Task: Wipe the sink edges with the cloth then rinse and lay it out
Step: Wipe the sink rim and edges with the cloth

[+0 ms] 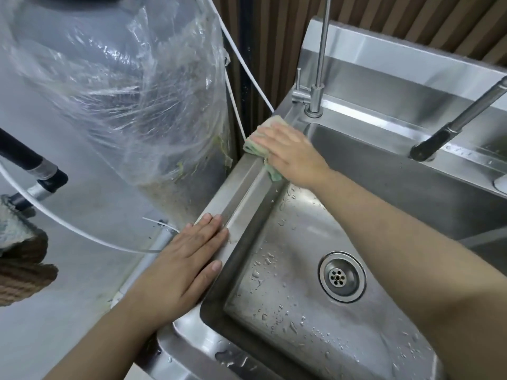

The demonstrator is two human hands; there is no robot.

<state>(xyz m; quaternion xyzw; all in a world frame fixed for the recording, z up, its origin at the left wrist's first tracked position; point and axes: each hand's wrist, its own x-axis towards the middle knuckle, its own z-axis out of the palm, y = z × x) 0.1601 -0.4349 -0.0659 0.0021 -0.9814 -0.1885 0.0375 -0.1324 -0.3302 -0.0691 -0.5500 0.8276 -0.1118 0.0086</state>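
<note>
Forearms reach in over the near edge of a steel sink [384, 176]. Far along its left edge, near the back corner, the right hand [290, 156] presses a pale green cloth [255, 142] flat, fingers straight and together. Nearer on that edge, the left hand [189, 259] lies flat, fingers together. Behind the cloth stands a thin tap [316, 86]; a dark spout [450, 130] overhangs the basin. Droplets surround the drain [341, 277]. Left of the sink hangs a clear bag [123, 78], perhaps covering a bin.

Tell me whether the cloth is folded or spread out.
Folded: the cloth shows stacked layers at its edges under the right hand on the sink rim.
</note>
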